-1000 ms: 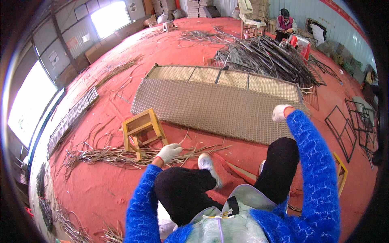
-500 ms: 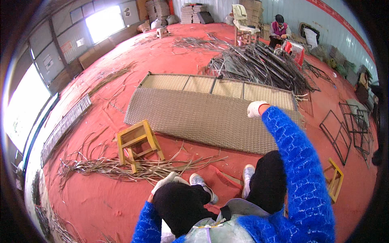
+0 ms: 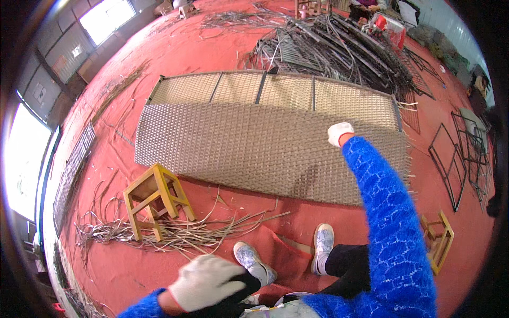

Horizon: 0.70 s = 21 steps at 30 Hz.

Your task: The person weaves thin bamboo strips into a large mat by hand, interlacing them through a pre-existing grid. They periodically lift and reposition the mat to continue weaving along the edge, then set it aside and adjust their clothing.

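My left hand (image 3: 205, 283), in a white glove, is over my left thigh with its fingers stretched out and nothing seen in it. My right arm reaches forward in a fuzzy blue sleeve. My right hand (image 3: 340, 133), in a white glove with a red cuff, is closed over the right part of a large woven panel (image 3: 238, 140). Whether it touches the weave, or what it may hold, is hidden. The grey-brown panel lies across a dark frame with lighter tan weave (image 3: 289, 94) along its far side. A dark shadow falls on the weave near its front edge.
A yellow wooden stool (image 3: 159, 193) lies tipped on loose strips (image 3: 180, 233) at left. Another stool (image 3: 440, 241) is at right. Dark metal frames (image 3: 450, 164) lie farther right. Behind the panel is a heap of dark strips (image 3: 339, 53), with a seated person (image 3: 368, 6) beyond.
My left hand has come off the knee side and spread its fingers. I appear to have stood up and leaned forward, so the view has shifted. My right hand remains closed over the panel.
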Motion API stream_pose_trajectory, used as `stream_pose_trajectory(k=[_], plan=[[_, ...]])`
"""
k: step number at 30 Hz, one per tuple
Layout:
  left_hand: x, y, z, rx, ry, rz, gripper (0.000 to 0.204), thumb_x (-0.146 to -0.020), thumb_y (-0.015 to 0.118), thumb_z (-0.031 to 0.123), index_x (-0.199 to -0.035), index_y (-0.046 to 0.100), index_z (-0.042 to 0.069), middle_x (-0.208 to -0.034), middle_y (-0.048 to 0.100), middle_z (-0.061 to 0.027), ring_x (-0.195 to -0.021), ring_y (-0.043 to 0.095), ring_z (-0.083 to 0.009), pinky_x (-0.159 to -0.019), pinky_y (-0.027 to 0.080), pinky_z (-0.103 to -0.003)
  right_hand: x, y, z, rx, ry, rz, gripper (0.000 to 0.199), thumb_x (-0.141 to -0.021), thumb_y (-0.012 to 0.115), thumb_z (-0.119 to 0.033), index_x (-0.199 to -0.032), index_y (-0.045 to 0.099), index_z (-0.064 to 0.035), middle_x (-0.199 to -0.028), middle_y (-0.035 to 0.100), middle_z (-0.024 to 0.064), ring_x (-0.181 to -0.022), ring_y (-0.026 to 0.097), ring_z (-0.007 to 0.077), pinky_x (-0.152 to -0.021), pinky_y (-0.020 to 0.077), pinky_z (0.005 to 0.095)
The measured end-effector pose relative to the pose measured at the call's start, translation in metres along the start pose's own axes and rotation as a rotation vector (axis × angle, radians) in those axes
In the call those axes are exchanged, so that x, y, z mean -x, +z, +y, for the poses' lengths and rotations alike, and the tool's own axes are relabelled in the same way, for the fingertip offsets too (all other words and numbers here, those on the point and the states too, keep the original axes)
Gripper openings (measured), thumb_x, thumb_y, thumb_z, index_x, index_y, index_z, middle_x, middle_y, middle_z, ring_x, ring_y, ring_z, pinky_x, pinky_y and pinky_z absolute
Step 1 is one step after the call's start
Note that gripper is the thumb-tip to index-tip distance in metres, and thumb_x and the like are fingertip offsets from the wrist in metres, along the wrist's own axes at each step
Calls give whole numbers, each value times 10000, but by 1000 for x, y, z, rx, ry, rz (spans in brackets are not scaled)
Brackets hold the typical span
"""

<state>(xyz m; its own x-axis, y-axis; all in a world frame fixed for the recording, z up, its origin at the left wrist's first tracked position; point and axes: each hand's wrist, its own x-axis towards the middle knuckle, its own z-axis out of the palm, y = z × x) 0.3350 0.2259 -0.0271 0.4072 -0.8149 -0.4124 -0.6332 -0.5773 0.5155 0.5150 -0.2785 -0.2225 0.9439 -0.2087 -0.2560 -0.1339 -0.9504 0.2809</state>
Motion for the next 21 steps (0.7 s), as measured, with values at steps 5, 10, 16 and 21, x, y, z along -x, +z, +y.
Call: stream_pose_trajectory(k=[5,10,16,21], plan=[[-47,-9,-2,90,58,-501,434,-922,525,413,-1221,588,104,-1026,674,-160,-915,641,-360,-827,496,-443,-27,41,-71,-327,-270,111,316,-830,534,-329,-1022,699,-140,-1026,697,143,-942,668,348,-803,537,468],[-54,-15,-31,59,-143,-379,468,-929,482,454,-1246,584,126,-952,683,-167,-858,650,-380,-800,505,-473,-62,58,-149,-301,-257,343,269,-845,553,-300,-900,656,-57,-906,663,179,-874,641,368,-770,518,469],[-66,-18,-50,46,-159,-388,452,-933,472,463,-1215,599,133,-914,681,-166,-851,653,-371,-770,512,-475,-97,67,-172,-315,-403,318,162,-848,535,-188,-918,628,-76,-921,636,153,-864,632,333,-766,497,473],[-74,-21,-62,114,-113,-239,441,-926,461,471,-1157,623,132,-873,673,-183,-794,655,-375,-722,507,-496,-137,29,-118,-113,-129,617,176,-851,534,-173,-955,611,-55,-1001,592,140,-894,603,327,-791,454,467]])
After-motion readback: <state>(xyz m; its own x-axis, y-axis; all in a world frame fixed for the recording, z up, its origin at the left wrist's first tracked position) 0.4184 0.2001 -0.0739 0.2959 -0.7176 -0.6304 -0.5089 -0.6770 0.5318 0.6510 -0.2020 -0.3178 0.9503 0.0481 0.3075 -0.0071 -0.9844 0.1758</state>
